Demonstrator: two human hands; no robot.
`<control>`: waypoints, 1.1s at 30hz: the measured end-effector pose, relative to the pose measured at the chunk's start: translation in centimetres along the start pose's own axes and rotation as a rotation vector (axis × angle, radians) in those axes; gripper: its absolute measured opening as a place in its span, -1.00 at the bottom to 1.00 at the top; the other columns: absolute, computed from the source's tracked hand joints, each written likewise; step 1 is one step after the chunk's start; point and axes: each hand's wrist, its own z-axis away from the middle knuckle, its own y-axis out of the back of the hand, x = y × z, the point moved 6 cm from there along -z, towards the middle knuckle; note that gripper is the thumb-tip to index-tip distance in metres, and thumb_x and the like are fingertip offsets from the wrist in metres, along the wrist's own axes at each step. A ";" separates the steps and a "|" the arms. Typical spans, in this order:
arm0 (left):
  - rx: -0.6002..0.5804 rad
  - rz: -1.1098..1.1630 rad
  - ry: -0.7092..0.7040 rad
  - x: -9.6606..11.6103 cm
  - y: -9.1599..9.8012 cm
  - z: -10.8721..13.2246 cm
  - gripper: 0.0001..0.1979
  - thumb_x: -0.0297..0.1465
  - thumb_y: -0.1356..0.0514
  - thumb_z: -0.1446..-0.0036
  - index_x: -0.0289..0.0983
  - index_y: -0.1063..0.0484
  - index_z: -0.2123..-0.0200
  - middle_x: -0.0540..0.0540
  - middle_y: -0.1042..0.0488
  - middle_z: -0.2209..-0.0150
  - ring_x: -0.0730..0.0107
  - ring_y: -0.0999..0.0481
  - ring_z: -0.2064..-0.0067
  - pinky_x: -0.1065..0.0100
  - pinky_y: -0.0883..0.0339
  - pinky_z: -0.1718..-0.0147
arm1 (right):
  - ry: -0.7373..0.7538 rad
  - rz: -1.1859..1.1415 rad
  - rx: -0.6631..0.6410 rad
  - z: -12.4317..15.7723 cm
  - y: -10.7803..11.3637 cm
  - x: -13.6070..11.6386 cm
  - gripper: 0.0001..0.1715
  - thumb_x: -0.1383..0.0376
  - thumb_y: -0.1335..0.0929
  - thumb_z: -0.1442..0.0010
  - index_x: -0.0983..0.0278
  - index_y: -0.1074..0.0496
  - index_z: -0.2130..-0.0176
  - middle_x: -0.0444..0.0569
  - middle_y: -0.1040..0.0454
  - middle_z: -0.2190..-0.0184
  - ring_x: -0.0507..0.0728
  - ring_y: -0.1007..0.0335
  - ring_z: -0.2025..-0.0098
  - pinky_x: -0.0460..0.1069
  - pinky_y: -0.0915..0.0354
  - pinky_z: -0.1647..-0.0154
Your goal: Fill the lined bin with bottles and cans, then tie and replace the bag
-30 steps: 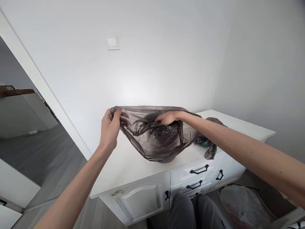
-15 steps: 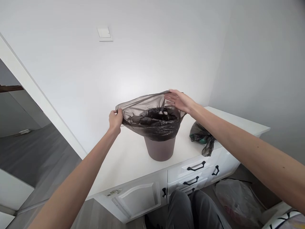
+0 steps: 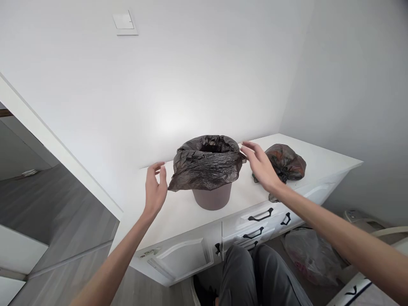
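A mauve trash can (image 3: 212, 199) stands upright on a white cabinet top. A dark translucent garbage bag (image 3: 207, 172) lines it and is folded down over the rim, with a loose corner sticking out to the left. My left hand (image 3: 155, 189) hovers just left of that corner, fingers apart and holding nothing. My right hand (image 3: 260, 166) is beside the bag's right edge, its fingers stretched out; whether the fingertips touch the plastic I cannot tell. Behind the right hand sits a knotted dark bag (image 3: 283, 159) with something reddish inside, partly hidden by the hand.
The white cabinet (image 3: 178, 259) has drawers with black handles and stands against a white wall. A light switch (image 3: 125, 22) is on the wall. A clear plastic bag (image 3: 310, 255) lies on the floor at right. A doorway opens at left.
The bag's raised mouth has come down around the outside of the trash can. My left hand has let go of its edge, and both hands have moved lower. The camera view has shifted.
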 end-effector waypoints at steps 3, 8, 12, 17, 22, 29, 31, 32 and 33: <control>0.019 -0.074 -0.346 3.3 0.6 3.1 -0.66 -0.17 0.06 -0.47 -0.14 -0.41 -0.08 -0.20 -0.51 -0.15 0.13 -0.44 -0.22 0.07 -0.26 -0.23 | 0.202 0.034 0.180 3.6 0.6 -1.7 -0.59 0.09 -0.28 -0.40 0.12 -0.32 -0.18 0.13 -0.41 -0.21 0.27 -0.38 -0.25 0.23 -0.35 -0.27; -0.317 -0.355 -0.728 4.2 -1.7 6.5 -0.63 -0.27 0.03 -0.46 -0.12 -0.60 0.10 -0.18 -0.59 0.05 0.06 -0.50 -0.05 -0.05 -0.25 -0.16 | 0.425 0.305 -0.145 6.4 -2.0 -1.4 -0.75 0.31 -0.27 -0.35 0.12 -0.43 0.02 0.11 -0.50 -0.03 0.30 -0.45 -0.12 0.24 -0.38 -0.20; -0.530 -0.536 -0.697 0.7 -3.2 7.2 -0.59 -0.24 0.00 -0.47 -0.09 -0.68 0.13 -0.16 -0.58 -0.03 -0.01 -0.44 -0.19 -0.13 -0.19 -0.26 | 0.513 0.623 -0.441 8.0 -3.5 0.2 -0.68 0.44 -0.26 -0.24 0.17 -0.52 0.12 0.15 -0.55 0.01 0.35 -0.50 -0.05 0.28 -0.42 -0.14; -0.517 -0.460 -0.406 -4.5 -2.5 6.9 -0.53 -0.13 0.08 -0.47 -0.04 -0.61 -0.07 -0.15 -0.47 -0.25 0.00 -0.38 -0.33 -0.05 -0.35 -0.25 | 0.399 0.670 -0.287 7.9 -0.8 -2.3 -0.57 0.41 -0.26 -0.26 0.12 -0.51 -0.04 0.10 -0.54 -0.11 0.30 -0.57 0.04 0.20 -0.50 0.02; -0.265 -0.572 -0.068 -10.0 -1.2 5.7 -0.39 -0.05 0.15 -0.45 -0.22 -0.38 -0.31 -0.28 -0.27 -0.42 -0.10 -0.07 -0.52 -0.20 -0.19 -0.35 | 0.372 0.508 -0.186 5.9 0.7 -7.2 -0.40 0.15 -0.28 -0.39 0.02 -0.23 -0.37 0.06 -0.31 -0.36 0.23 -0.57 0.14 0.14 -0.52 0.20; -0.274 -0.776 -0.078 -13.5 -2.5 5.6 -0.25 0.00 0.14 -0.41 -0.46 -0.29 -0.36 -0.45 -0.12 -0.49 -0.21 0.19 -0.57 -0.22 0.12 -0.46 | 0.324 0.480 -0.217 -0.1 -1.0 -7.2 -0.47 -0.13 -0.46 -0.23 0.19 -0.49 0.03 0.08 -0.52 0.04 0.24 -0.49 0.24 0.14 -0.44 0.15; -0.262 -0.802 -0.089 -13.6 -2.5 5.7 -0.25 0.00 0.15 -0.41 -0.45 -0.30 -0.35 -0.45 -0.18 -0.46 -0.21 0.14 -0.56 -0.23 0.08 -0.45 | 0.287 0.477 -0.168 -2.2 -0.8 -6.4 -0.44 -0.16 -0.49 -0.16 0.21 -0.50 0.11 0.06 -0.52 0.12 0.25 -0.47 0.23 0.14 -0.42 0.14; -0.261 -0.813 -0.090 -13.7 -2.5 5.7 -0.25 -0.01 0.15 -0.42 -0.47 -0.30 -0.35 -0.45 -0.19 -0.45 -0.21 0.13 -0.56 -0.22 0.08 -0.46 | 0.264 0.479 -0.146 -3.3 -0.6 -6.0 -0.42 -0.17 -0.50 -0.14 0.22 -0.51 0.11 0.06 -0.51 0.13 0.26 -0.46 0.22 0.15 -0.42 0.13; -0.264 -0.822 -0.088 -13.7 -2.5 5.8 -0.24 -0.01 0.16 -0.42 -0.49 -0.30 -0.35 -0.47 -0.20 -0.45 -0.21 0.12 -0.56 -0.21 0.09 -0.46 | 0.235 0.481 -0.130 -4.3 -0.5 -5.5 -0.40 -0.18 -0.50 -0.13 0.22 -0.51 0.10 0.07 -0.51 0.13 0.27 -0.46 0.20 0.16 -0.41 0.10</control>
